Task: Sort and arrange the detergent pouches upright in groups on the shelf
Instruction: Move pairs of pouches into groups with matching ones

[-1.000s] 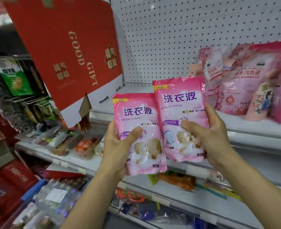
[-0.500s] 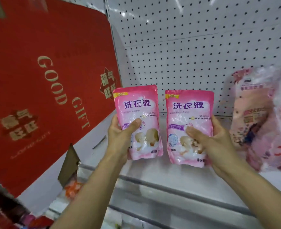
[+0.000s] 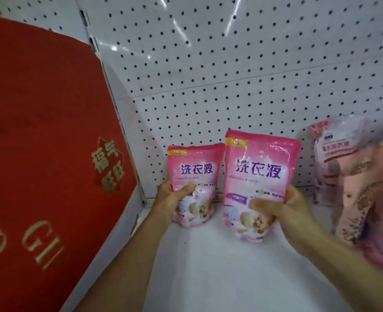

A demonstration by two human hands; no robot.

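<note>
Two pink detergent pouches with purple lettering stand upright over the white shelf (image 3: 208, 271). My left hand (image 3: 168, 199) grips the left pouch (image 3: 192, 174) by its lower left side, close to the pegboard back wall. My right hand (image 3: 282, 212) grips the right pouch (image 3: 260, 176) by its lower right side, a little nearer to me. A narrow gap separates the two pouches. Their bottoms look level with the shelf surface; I cannot tell whether they rest on it.
A large red gift box (image 3: 46, 154) with gold lettering leans at the left end of the shelf. Several other pink and peach pouches (image 3: 361, 188) crowd the right side. A white pegboard (image 3: 231, 75) forms the back wall.
Both hands have carried the pouches forward and down onto the shelf, toward the back wall. The view has moved closer to the shelf.
</note>
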